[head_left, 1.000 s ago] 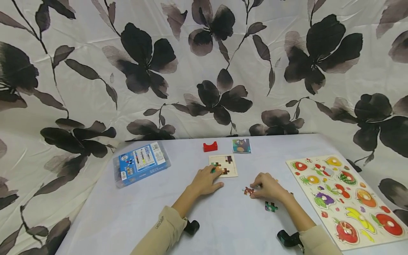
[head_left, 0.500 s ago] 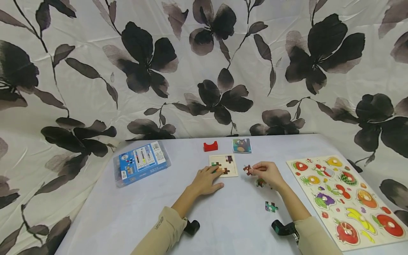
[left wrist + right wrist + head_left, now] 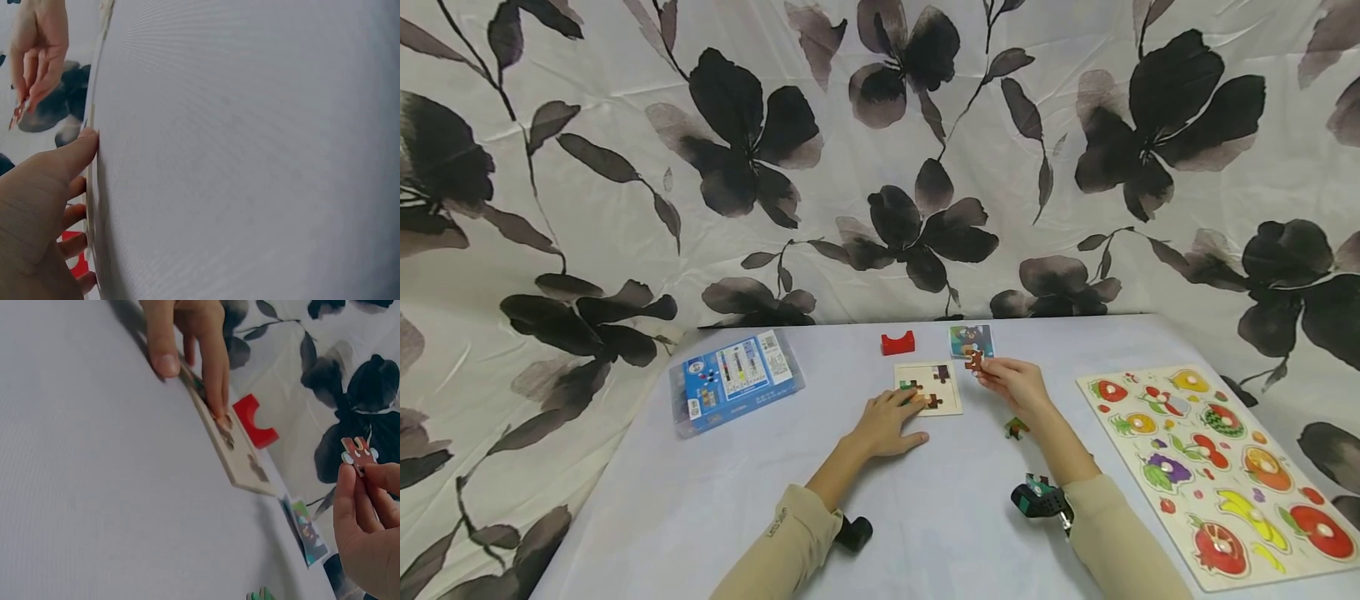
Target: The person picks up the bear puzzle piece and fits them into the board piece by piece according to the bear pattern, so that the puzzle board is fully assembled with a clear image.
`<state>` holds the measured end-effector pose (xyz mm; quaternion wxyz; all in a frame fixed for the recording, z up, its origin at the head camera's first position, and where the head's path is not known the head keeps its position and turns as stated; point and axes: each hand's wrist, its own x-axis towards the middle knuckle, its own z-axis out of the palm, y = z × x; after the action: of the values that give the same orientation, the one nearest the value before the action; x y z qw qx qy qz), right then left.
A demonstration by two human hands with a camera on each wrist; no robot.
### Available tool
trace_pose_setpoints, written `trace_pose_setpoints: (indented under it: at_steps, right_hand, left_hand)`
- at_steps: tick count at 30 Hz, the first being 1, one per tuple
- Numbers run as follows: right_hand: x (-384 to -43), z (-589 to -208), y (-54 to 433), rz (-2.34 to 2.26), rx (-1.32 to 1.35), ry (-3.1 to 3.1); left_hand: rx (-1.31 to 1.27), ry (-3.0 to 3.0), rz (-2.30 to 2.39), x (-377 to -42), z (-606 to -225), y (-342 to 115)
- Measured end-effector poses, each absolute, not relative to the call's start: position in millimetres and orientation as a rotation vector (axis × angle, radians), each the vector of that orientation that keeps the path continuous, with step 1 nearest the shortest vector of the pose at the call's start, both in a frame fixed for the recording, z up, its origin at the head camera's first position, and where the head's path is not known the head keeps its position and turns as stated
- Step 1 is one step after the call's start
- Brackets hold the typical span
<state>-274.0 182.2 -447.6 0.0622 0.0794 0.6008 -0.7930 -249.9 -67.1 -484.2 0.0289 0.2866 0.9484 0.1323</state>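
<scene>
My right hand (image 3: 1018, 387) pinches a brown jigsaw piece (image 3: 973, 360) between thumb and fingers, raised above the table in front of a small picture card (image 3: 970, 336). In the right wrist view the same jigsaw piece (image 3: 359, 453) shows brown with white spots. My left hand (image 3: 886, 423) rests with extended fingers on a square wooden puzzle board (image 3: 950, 403). Several pieces lie in that board, partly hidden by the fingers. A green and orange jigsaw piece (image 3: 1017, 428) lies below the right hand. Another green jigsaw piece (image 3: 1037, 479) is partly covered by the right wrist camera.
A red notched block (image 3: 898, 343) stands behind the puzzle board. To the left lies a blue box in a clear case (image 3: 737, 383). A large fruit puzzle board (image 3: 1217, 475) takes up the table's right side. Floral cloth (image 3: 865, 150) hangs behind the table.
My right hand has lifted the brown piece from the table and carried it up and away from me, to near the picture card. The left hand stays on the board.
</scene>
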Motion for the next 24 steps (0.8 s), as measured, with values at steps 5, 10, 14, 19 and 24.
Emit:
trace_pose_setpoints:
  at_steps: [5,10,14,19,24]
  right_hand:
    - [-278,-446,178,-2.426,0.224,1.809]
    - [-280,-445,175,-2.420,0.125,1.842]
    - [-283,-447,172,-2.365,0.010,1.924]
    - [-289,-453,166,-2.227,-0.016,2.131]
    - [-298,-459,154,-1.979,-0.106,2.437]
  left_hand:
    - [0.877,2.918,0.421,-250,-484,-67]
    - [0.881,2.923,0.430,-250,-485,-67]
    - [0.876,2.922,0.428,-250,-485,-67]
    - [0.857,2.919,0.426,-250,-485,-67]
    - [0.809,2.919,0.437,-249,-485,-66]
